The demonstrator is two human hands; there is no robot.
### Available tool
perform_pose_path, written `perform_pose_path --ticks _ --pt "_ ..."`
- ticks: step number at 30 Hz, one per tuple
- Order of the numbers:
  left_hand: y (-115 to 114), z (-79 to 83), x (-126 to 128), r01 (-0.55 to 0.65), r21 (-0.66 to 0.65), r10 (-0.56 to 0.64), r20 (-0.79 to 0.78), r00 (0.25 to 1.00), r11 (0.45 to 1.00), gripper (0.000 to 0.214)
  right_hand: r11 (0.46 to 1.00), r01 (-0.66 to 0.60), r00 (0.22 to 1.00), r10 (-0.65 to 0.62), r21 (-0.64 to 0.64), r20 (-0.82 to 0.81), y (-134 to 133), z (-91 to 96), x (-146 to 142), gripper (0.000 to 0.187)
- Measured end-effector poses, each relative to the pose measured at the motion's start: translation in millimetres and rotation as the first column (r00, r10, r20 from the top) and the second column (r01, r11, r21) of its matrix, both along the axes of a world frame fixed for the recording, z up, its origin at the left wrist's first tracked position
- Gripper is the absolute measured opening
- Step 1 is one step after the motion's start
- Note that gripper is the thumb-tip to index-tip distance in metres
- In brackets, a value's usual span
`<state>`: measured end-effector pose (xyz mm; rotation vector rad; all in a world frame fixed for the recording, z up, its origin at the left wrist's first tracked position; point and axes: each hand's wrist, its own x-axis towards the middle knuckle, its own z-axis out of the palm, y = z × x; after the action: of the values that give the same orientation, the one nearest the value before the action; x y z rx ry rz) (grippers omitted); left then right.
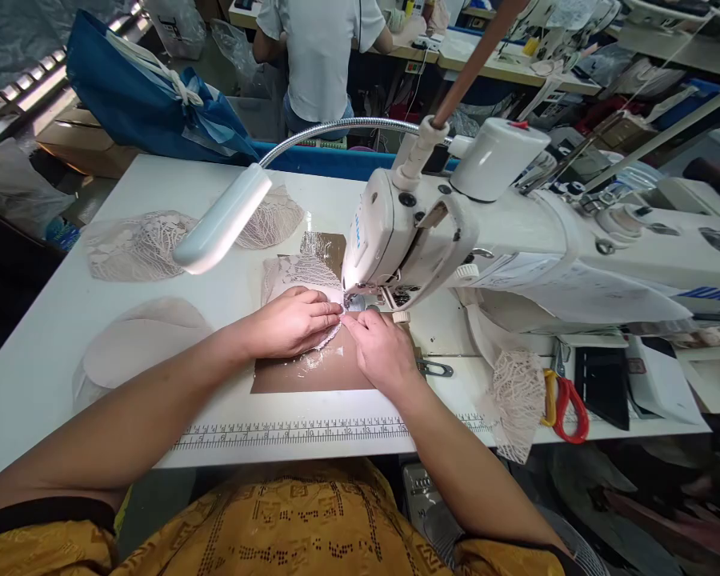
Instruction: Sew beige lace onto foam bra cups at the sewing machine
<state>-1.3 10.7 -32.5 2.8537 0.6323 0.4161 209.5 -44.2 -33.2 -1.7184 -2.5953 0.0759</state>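
Observation:
A white sewing machine (432, 224) stands on the white table (48, 336). A pale lace piece (297, 272) lies on a brown plate under the machine's needle. My left hand (291, 324) lies on top of the lace, fingers together and pressing it down, fingertips close to the needle. My right hand (381, 348) rests just right of it, fingers pinched on the lace's edge by the presser foot. The two hands' fingertips nearly touch.
A gooseneck lamp (222, 220) hangs over the table's left half. Lace pieces (135, 244) and padded cups (138, 340) lie at the left. Red-handled scissors (570, 408) and more lace (516, 400) sit at the right edge. A person in a white shirt (321, 56) sits behind.

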Motion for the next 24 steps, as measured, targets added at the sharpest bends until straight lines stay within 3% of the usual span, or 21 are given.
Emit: perform_pose_path --ticks 10,17,24 --pt "-15.9 4.0 15.2 -0.156 0.011 0.157 -0.076 0.985 0.988 0.035 0.999 0.036 0.996 -0.035 0.02 -0.082 2.3 0.6 3.2 0.042" --pt "-8.0 2.1 6.5 -0.062 -0.031 0.062 -0.013 0.998 0.998 0.036 0.999 -0.028 0.99 0.03 0.021 -0.135 -1.5 0.5 7.1 0.041" --pt "-8.2 0.8 5.4 -0.068 -0.01 0.067 -0.03 0.997 0.998 0.039 0.996 -0.09 0.982 0.088 -0.004 -0.169 -4.7 -0.5 8.6 0.036"
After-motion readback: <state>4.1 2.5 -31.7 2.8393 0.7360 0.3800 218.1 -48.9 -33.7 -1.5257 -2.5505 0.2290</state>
